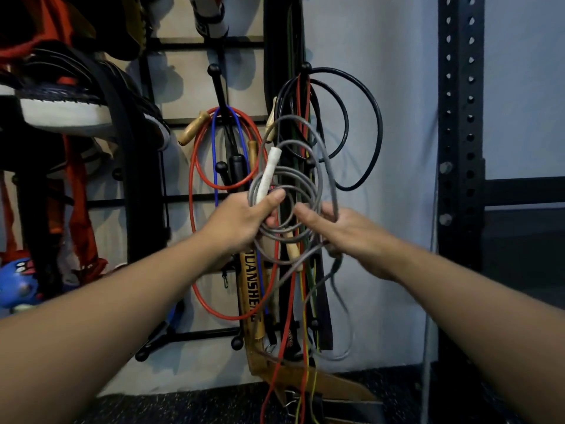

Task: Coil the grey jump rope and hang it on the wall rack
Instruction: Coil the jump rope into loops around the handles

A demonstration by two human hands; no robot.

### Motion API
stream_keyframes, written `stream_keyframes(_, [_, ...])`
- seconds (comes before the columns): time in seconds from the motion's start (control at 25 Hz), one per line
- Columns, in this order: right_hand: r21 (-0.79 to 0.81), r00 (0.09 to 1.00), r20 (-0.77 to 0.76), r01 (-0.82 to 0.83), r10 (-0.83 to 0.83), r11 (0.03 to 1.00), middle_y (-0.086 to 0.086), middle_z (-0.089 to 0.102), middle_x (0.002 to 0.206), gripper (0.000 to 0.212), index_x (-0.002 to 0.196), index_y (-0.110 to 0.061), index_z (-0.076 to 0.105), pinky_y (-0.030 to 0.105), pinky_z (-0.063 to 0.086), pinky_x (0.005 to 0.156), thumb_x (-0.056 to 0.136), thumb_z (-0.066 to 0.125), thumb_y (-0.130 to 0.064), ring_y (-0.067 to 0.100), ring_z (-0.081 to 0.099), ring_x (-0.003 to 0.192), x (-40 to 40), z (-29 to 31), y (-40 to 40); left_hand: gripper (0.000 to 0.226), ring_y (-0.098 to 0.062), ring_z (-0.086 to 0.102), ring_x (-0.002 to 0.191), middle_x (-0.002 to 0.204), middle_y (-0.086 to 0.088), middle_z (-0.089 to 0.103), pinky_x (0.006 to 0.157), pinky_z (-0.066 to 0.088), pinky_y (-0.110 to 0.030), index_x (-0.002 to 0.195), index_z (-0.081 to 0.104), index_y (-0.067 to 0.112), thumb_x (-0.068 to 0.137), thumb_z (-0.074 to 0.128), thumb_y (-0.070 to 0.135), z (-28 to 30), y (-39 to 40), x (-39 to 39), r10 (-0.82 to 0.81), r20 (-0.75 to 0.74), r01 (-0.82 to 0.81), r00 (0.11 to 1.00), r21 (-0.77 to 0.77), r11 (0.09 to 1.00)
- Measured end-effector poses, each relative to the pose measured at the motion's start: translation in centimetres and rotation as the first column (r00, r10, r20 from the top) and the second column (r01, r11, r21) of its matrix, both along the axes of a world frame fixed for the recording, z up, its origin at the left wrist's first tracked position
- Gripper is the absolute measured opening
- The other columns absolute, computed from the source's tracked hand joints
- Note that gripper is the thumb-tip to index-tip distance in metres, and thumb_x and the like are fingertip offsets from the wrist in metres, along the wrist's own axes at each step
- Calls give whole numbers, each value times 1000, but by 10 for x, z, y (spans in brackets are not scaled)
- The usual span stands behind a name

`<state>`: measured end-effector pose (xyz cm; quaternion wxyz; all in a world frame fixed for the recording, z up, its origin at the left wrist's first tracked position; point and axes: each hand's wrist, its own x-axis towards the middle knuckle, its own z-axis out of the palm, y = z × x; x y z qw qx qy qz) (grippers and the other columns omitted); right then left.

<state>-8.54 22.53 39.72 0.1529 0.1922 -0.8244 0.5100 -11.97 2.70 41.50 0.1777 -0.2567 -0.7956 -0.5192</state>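
The grey jump rope (301, 175) is wound into several loops in front of the wall rack (220, 87). My left hand (241, 218) grips the coil together with the rope's white handle (269, 174), which points up. My right hand (348, 234) holds the right side of the coil and the strand running down from it. A loose grey tail (339, 301) hangs below my right hand and looks blurred. The rack is a black wall frame with ball-tipped pegs; one peg (213, 70) is at the upper middle.
Red and blue ropes (195, 185) with wooden handles hang from the middle peg, black cables (363, 123) and coloured bands from the peg on the right. Shoes (67, 111) sit on a shelf at left. A perforated black steel upright (460, 148) stands at right.
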Motion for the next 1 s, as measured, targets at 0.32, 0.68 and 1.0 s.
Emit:
stream_keyframes(0.32, [-555, 981, 103, -79, 163, 828, -2, 59, 63, 44, 105, -25, 75, 23, 36, 48, 87, 65, -64, 10, 47, 45, -11, -17, -52, 35, -33, 77, 83, 82, -14, 78, 90, 61, -53, 82, 68, 12, 99, 63, 42, -12, 54, 8, -170, 87, 62, 982, 697, 715])
stream_keyframes(0.68, [-478, 983, 152, -17, 102, 878, 5, 64, 63, 50, 95, -16, 71, 30, 45, 51, 100, 44, -58, 22, 59, 54, -5, -19, -63, 42, -14, 75, 58, 70, -4, 77, 54, 60, -28, 99, 72, 10, 99, 57, 50, -32, 50, 25, -16, 144, -72, 989, 585, 808])
stream_keyframes(1.0, [-64, 996, 21, 87, -86, 994, 8, 51, 66, 36, 89, -5, 66, 13, 31, 36, 105, 51, -34, 2, 38, 37, -10, -28, -21, 116, -23, 71, 111, 134, -10, 66, 94, 56, -49, 150, 36, 32, 52, 98, 31, -49, -6, 10, -31, 196, -83, 980, 543, 836])
